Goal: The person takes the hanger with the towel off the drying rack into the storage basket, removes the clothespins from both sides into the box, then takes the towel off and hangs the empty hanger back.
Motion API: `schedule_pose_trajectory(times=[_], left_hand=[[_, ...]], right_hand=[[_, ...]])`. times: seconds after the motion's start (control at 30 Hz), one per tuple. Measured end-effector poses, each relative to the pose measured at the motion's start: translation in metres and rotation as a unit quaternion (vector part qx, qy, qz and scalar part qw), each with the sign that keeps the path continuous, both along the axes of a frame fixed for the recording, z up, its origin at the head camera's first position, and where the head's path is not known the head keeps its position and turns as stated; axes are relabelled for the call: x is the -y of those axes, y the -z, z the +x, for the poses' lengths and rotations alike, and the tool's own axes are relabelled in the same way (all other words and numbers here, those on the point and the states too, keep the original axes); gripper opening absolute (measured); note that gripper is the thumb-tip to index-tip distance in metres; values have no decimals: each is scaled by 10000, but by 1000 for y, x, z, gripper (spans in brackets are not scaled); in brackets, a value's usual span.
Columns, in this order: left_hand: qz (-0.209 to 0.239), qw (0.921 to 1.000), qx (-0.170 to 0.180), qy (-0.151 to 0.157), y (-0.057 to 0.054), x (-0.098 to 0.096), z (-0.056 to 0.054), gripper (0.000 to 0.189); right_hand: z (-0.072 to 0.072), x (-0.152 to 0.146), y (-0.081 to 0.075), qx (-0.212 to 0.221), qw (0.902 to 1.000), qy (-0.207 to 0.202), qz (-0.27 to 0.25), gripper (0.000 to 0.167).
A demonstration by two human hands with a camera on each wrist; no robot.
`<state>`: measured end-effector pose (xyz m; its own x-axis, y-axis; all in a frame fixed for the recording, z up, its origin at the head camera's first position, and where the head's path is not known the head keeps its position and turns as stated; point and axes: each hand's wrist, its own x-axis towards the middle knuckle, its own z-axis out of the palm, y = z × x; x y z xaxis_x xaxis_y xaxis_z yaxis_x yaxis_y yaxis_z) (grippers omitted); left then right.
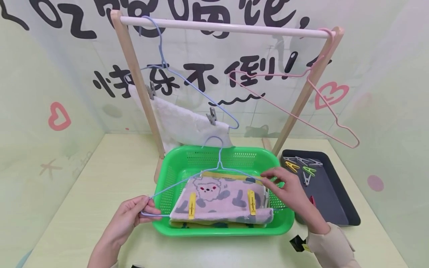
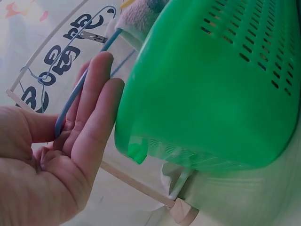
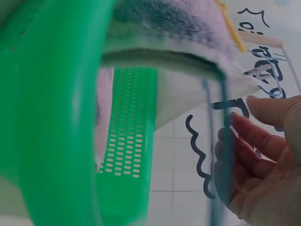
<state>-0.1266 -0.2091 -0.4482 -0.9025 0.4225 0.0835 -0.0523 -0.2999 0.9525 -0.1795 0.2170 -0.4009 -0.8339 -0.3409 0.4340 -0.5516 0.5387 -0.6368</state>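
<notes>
A blue wire hanger (image 1: 220, 158) lies over the green basket (image 1: 221, 232), its hook pointing away. Folded over its lower bar is a pink towel (image 1: 218, 204) with an animal face and grey patches, held by two yellow clothespins (image 1: 192, 206). My left hand (image 1: 132, 212) pinches the hanger's left corner between thumb and fingers, outside the basket's wall. At the hanger's right shoulder is my right hand (image 1: 285, 188), fingertips right at the wire. In the right wrist view that hand (image 3: 263, 150) has its thumb apart from loosely bent fingers. A yellow patterned towel (image 1: 214, 174) lies under the pink one.
Behind the basket stands a wooden rack with a white rail (image 1: 221, 25). From it hang a blue hanger (image 1: 201, 91) with a white towel (image 1: 191, 124) clipped by grey clothespins, and a pink hanger (image 1: 278, 106). A dark tray (image 1: 330, 193) at right holds several clothespins (image 1: 308, 170).
</notes>
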Motion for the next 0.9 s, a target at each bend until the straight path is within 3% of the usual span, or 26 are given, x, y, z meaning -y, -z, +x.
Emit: schedule_pose_trajectory(times=[0.1,0.17,0.23,0.33,0.43,0.53,0.73,0.9], left_hand=[[22,9999,67,-110,-1,0,0,34],[35,9998,66,-178,-2,-1,0,34],[74,9997,65,-214,-3,-1,0,34],[164,9995,55,-252,-3,-2,-1,35],[252,9993,11,-270,-4,-3,-2,35],[310,9991,-15,-295,-4,-4,-3,35],[388,9988,46,-299,-3,-5,-5,35],[377,9988,40,-318,-3,-5,-5,36]], right_hand=[[-2,2,-1,-843,9963,-131,-61,21],[-2,4,-4,-836,9957,-387,-6,22],[-1,6,-7,-501,9960,-714,169,18],[-1,11,-13,407,9922,-1019,584,9],[-2,16,-16,1219,9841,-1012,800,15],[-3,19,-17,1792,9775,-884,676,17],[-3,23,-9,2362,9696,-576,-290,15],[2,25,-3,2133,9709,-264,-1061,14]])
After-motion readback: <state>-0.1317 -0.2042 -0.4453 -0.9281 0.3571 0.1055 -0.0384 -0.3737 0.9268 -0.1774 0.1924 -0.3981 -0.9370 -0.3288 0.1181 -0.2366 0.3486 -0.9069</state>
